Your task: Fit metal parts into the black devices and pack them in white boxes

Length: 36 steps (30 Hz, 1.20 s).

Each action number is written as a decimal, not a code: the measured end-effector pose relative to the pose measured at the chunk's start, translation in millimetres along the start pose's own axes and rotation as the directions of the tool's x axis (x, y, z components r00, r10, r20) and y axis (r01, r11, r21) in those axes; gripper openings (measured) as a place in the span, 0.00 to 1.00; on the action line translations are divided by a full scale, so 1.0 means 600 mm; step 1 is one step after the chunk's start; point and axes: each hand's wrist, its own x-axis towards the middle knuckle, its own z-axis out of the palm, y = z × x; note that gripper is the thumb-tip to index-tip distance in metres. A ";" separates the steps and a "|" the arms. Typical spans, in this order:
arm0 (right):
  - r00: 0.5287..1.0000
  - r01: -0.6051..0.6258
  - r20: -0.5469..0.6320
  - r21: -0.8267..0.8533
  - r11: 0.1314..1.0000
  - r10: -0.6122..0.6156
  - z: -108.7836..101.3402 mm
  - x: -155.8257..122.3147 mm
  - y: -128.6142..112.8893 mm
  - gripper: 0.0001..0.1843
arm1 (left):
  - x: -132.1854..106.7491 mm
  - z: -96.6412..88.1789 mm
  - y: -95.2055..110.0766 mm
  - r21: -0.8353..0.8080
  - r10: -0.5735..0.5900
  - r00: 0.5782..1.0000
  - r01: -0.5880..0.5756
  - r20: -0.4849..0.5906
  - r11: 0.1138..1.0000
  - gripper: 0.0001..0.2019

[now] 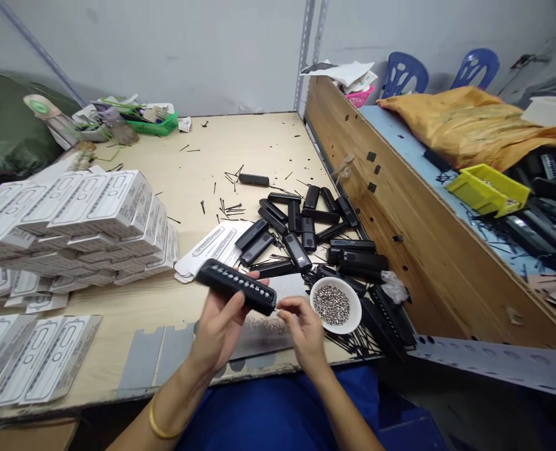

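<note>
My left hand point(221, 322) grips a long black plastic case point(235, 285), fingers beneath and thumb on its near side. A row of small silvery marks runs along the face of the case, which is tilted. At its right end my right hand point(303, 332) pinches with thumb and forefinger; whatever lies between those fingertips is too small to make out. Just right of that hand stands a white bowl point(336, 305) full of small shiny metal pieces. Beneath both hands lies a grey sheet point(289, 286), partly hidden.
Several similar black cases point(296, 250) and thin black sticks are heaped beyond the bowl. Stacked white boxes point(113, 200) fill the left, with printed cards point(212, 247) beside them. A wooden partition point(376, 188) bounds the right. A green basket point(158, 125) stands far left.
</note>
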 end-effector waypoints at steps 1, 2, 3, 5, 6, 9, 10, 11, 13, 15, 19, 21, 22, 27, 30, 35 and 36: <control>0.999 0.003 -0.050 -0.025 1.000 -0.005 -0.016 0.000 -0.001 0.12 | -0.003 -0.001 -0.007 0.151 0.116 0.990 -0.126 0.075 0.980 0.19; 0.992 0.011 -0.127 -0.065 0.998 -0.019 -0.032 0.003 -0.004 0.12 | -0.003 0.000 -0.020 0.320 0.194 0.968 -0.237 0.161 0.917 0.18; 0.981 0.029 -0.186 -0.120 0.992 -0.051 -0.048 0.007 -0.010 0.12 | 0.001 0.004 -0.036 0.484 0.188 0.951 -0.288 0.245 0.826 0.15; 0.958 0.112 -0.227 -0.255 0.960 -0.172 -0.070 0.025 -0.029 0.12 | 0.019 0.020 -0.071 0.714 0.068 0.944 -0.289 0.322 0.638 0.16; 0.949 0.171 -0.201 -0.320 0.932 -0.243 -0.074 0.037 -0.041 0.11 | 0.031 0.029 -0.084 0.785 0.013 0.948 -0.271 0.318 0.556 0.18; 0.938 0.291 -0.037 -0.459 0.840 -0.345 -0.059 0.085 -0.076 0.12 | 0.066 0.043 -0.085 0.870 -0.089 0.936 -0.278 0.340 0.407 0.24; 0.945 0.297 0.032 -0.500 0.813 -0.325 -0.045 0.105 -0.084 0.13 | 0.077 0.038 -0.073 0.881 -0.117 0.926 -0.293 0.358 0.371 0.24; 0.952 0.300 0.115 -0.549 0.780 -0.285 -0.028 0.124 -0.088 0.13 | 0.088 0.027 -0.057 0.896 -0.141 0.922 -0.300 0.360 0.329 0.22; 0.940 0.333 0.289 -0.647 0.686 -0.183 0.017 0.163 -0.085 0.13 | 0.114 -0.009 -0.017 0.941 -0.139 0.945 -0.263 0.296 0.213 0.18; 0.864 0.446 0.495 -0.663 0.601 -0.094 0.065 0.197 -0.071 0.18 | 0.151 -0.056 0.019 0.984 -0.026 0.987 -0.156 0.159 0.085 0.19; 0.637 0.665 0.769 -0.587 0.461 0.060 0.129 0.241 -0.027 0.49 | 0.235 -0.129 0.042 0.997 0.168 0.985 0.037 -0.024 -0.070 0.34; 0.605 0.684 0.786 -0.595 0.422 0.126 0.132 0.255 -0.009 0.50 | 0.259 -0.149 0.029 0.989 0.127 0.989 0.087 -0.072 -0.116 0.39; 0.606 0.683 0.783 -0.602 0.414 0.140 0.127 0.260 -0.002 0.47 | 0.262 -0.156 0.020 0.985 0.101 0.991 0.104 -0.091 -0.134 0.40; 0.757 0.562 0.645 -0.722 0.403 0.099 0.096 0.277 -0.002 0.26 | 0.225 -0.173 -0.011 0.967 0.079 0.983 0.180 -0.168 -0.180 0.35; 0.829 0.482 0.556 -0.769 0.419 0.067 0.119 0.284 -0.014 0.18 | 0.205 -0.175 -0.014 0.957 0.096 0.972 0.228 -0.214 -0.177 0.34; 0.870 0.364 0.481 -0.773 0.520 0.106 0.208 0.294 -0.015 0.27 | 0.203 -0.176 -0.020 0.959 0.134 0.967 0.238 -0.218 -0.157 0.34; 0.881 0.327 0.457 -0.778 0.536 0.126 0.220 0.297 -0.015 0.27 | 0.203 -0.177 -0.019 0.962 0.138 0.968 0.232 -0.212 -0.148 0.34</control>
